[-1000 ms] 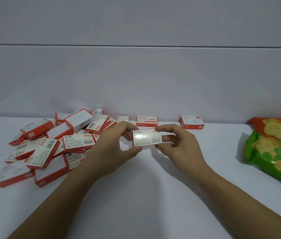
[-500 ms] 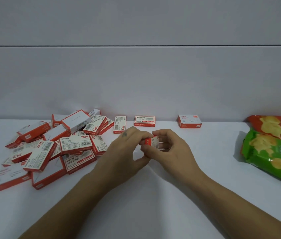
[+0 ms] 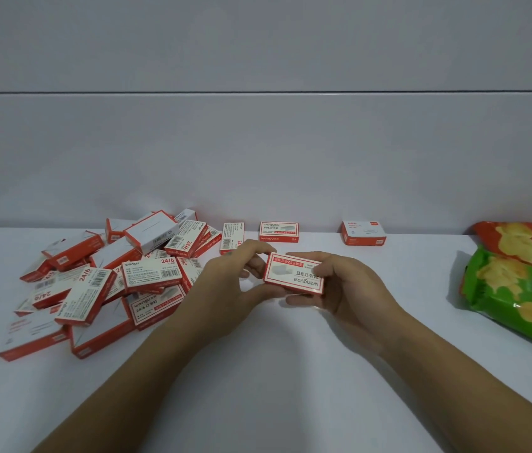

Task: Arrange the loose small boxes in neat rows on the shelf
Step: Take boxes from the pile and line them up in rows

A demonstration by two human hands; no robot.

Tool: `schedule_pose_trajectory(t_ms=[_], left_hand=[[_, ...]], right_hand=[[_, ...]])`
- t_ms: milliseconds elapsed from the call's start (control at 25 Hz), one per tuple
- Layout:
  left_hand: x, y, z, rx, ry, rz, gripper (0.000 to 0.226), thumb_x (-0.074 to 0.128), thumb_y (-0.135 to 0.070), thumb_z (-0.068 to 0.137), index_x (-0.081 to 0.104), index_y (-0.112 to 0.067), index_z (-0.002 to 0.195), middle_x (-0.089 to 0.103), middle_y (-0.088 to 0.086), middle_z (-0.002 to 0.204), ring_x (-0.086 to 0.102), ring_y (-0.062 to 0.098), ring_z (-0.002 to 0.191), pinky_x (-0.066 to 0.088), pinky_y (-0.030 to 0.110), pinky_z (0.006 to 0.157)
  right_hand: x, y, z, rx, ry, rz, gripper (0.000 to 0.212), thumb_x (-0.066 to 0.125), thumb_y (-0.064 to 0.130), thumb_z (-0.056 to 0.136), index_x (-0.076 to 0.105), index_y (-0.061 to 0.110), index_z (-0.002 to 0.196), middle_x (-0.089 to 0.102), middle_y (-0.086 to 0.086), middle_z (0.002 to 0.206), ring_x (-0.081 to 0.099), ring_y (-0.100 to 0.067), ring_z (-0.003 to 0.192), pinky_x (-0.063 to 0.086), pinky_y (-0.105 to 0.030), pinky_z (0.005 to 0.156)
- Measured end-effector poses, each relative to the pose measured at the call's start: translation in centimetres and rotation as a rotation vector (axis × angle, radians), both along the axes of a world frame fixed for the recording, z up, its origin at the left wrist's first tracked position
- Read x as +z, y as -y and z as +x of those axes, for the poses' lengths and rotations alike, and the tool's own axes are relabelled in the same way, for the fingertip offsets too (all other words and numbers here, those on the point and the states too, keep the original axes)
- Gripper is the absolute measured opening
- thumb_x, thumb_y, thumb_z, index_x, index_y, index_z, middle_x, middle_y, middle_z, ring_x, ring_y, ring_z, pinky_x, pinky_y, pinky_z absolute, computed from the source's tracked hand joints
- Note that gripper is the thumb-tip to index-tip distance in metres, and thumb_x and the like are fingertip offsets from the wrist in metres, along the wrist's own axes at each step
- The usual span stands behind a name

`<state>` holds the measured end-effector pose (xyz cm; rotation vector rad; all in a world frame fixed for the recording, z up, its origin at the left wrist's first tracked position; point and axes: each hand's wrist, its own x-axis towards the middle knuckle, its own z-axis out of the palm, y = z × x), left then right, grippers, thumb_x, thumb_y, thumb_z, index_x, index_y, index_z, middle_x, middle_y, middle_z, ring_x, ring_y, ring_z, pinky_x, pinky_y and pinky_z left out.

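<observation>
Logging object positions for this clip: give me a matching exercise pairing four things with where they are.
Things:
1. held box
2. loose pile of boxes
3. green snack bag
4. lone box

Places:
A. far right of the shelf
B. between both hands
C. against the back wall, right of centre
D. left side of the shelf

Pairs: 1-B, 2-D, 3-A, 4-C

Left hand (image 3: 225,286) and right hand (image 3: 346,286) raised together, forearms converging, fingers (image 3: 303,256) pinching 1 box (image 3: 294,278)
</observation>
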<state>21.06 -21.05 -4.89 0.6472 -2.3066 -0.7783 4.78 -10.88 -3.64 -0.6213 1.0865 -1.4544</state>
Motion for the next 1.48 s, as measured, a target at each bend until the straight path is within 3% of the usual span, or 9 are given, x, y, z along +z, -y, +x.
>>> schedule_pose_trajectory(t_ms=[240, 440, 520, 600, 720, 960, 1200, 1360, 1480], left_hand=[[0.1, 0.0, -0.1, -0.024, -0.069, -0.010, 0.047, 0.076, -0.024, 0.075, 0.050, -0.032, 0.113, 0.062, -0.027, 0.093, 0.061, -0.002, 0.088, 0.050, 0.014, 0.076], [0.0, 0.0, -0.5, 0.012, -0.222, 0.334, 0.032, 0.067, -0.015, 0.084, 0.053, -0.029, 0.109, 0.072, -0.005, 0.081, 0.069, 0.015, 0.082, 0.055, 0.034, 0.077], [-0.1, -0.1, -0.6, 0.000, -0.241, 0.407, 0.019, 0.062, -0.018, 0.088, 0.052, -0.027, 0.102, 0.072, -0.004, 0.082, 0.070, 0.018, 0.079, 0.056, 0.037, 0.074], [0.0, -0.4, -0.5, -0.040, -0.194, 0.277, 0.023, 0.063, -0.031, 0.085, 0.053, -0.031, 0.105, 0.068, -0.014, 0.084, 0.067, 0.011, 0.079, 0.054, 0.023, 0.069], [0.1, -1.2, -0.5, -0.098, -0.067, 0.049, 0.057, 0.074, -0.048, 0.070, 0.048, -0.039, 0.120, 0.063, -0.024, 0.094, 0.061, 0.004, 0.087, 0.049, 0.013, 0.069], [0.1, -1.2, -0.7, -0.026, -0.120, -0.017, 0.058, 0.075, -0.033, 0.073, 0.056, -0.019, 0.125, 0.061, -0.015, 0.107, 0.063, 0.003, 0.086, 0.053, 0.015, 0.067], [0.1, -0.5, -0.3, 0.013, -0.054, 0.077, 0.056, 0.068, -0.020, 0.083, 0.047, -0.022, 0.134, 0.062, -0.003, 0.121, 0.065, 0.010, 0.096, 0.055, 0.025, 0.079], [0.1, -0.2, 0.1, 0.008, -0.022, 0.086, 0.061, 0.065, -0.010, 0.085, 0.037, -0.029, 0.136, 0.058, -0.012, 0.119, 0.064, 0.005, 0.091, 0.046, 0.007, 0.080], [-0.2, -0.1, 0.0, 0.001, 0.057, 0.057, 0.062, 0.057, -0.008, 0.090, 0.028, -0.028, 0.141, 0.056, -0.010, 0.125, 0.056, 0.004, 0.100, 0.038, 0.001, 0.082]], right_hand=[[0.3, -0.2, 0.1, -0.084, -0.412, 0.047, 0.023, 0.053, 0.003, 0.090, 0.072, 0.010, 0.103, 0.075, -0.004, 0.097, 0.067, -0.020, 0.085, 0.056, -0.030, 0.065], [0.7, -0.6, 0.1, 0.044, -0.467, 0.045, 0.034, 0.062, -0.003, 0.083, 0.068, 0.016, 0.111, 0.064, -0.028, 0.089, 0.058, -0.026, 0.073, 0.048, -0.023, 0.057], [0.6, -0.5, 0.3, 0.037, -0.429, 0.017, 0.044, 0.064, -0.003, 0.083, 0.063, 0.024, 0.118, 0.068, -0.023, 0.087, 0.065, -0.027, 0.074, 0.053, -0.028, 0.060], [0.6, -0.3, 0.4, -0.060, -0.322, -0.027, 0.044, 0.065, -0.004, 0.082, 0.062, 0.021, 0.119, 0.071, -0.017, 0.082, 0.069, -0.027, 0.074, 0.056, -0.032, 0.062], [0.4, -0.2, 0.2, -0.237, -0.234, -0.037, 0.028, 0.067, 0.001, 0.083, 0.060, 0.007, 0.109, 0.074, -0.016, 0.088, 0.072, -0.028, 0.075, 0.056, -0.030, 0.059], [-0.2, -0.1, 0.5, -0.276, -0.253, -0.064, 0.015, 0.062, 0.010, 0.090, 0.059, 0.005, 0.104, 0.075, -0.012, 0.087, 0.073, -0.028, 0.072, 0.057, -0.028, 0.056], [-0.4, -0.4, -0.6, -0.216, -1.024, -0.127, 0.055, 0.075, 0.012, 0.079, 0.054, 0.036, 0.124, 0.061, 0.017, 0.118, 0.065, -0.003, 0.088, 0.054, -0.017, 0.074], [-0.9, -0.3, -0.3, -0.251, -1.177, -0.246, 0.044, 0.075, 0.007, 0.078, 0.064, 0.030, 0.114, 0.057, 0.009, 0.113, 0.060, 0.001, 0.079, 0.047, -0.008, 0.070], [-1.2, -0.3, -0.5, -0.249, -1.312, -0.187, 0.042, 0.077, 0.020, 0.077, 0.064, 0.032, 0.116, 0.054, 0.012, 0.108, 0.058, 0.000, 0.080, 0.048, -0.011, 0.069]])
